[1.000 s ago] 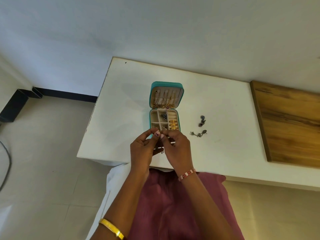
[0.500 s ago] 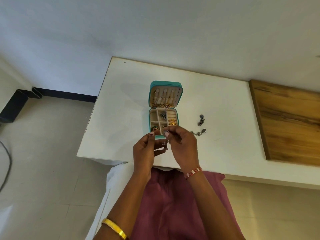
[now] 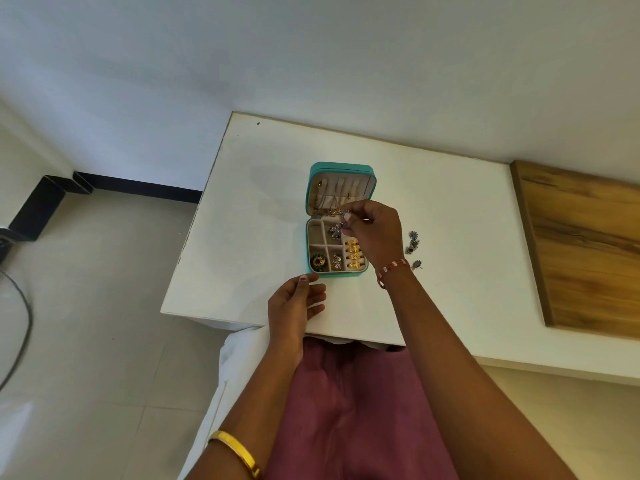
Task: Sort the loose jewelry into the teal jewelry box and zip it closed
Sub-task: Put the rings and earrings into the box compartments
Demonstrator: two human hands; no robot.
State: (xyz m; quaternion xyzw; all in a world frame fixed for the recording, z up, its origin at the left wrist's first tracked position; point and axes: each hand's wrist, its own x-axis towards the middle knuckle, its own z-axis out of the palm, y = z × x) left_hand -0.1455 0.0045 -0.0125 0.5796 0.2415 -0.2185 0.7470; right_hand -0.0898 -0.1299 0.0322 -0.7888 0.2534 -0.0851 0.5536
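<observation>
**Earring going into the box**

Half a sec ago both hands met at the box's near edge; now the right hand (image 3: 375, 233) has reached over the teal jewelry box (image 3: 337, 223), pinching a small silver earring (image 3: 335, 231) above a rear compartment. Left hand (image 3: 294, 303) has dropped back, fingers loosely spread, holding nothing. Lid's up, unzipped. Loose earrings (image 3: 413, 242) lie on the table (image 3: 242, 220) right of the box, so sorting isn't done.
</observation>
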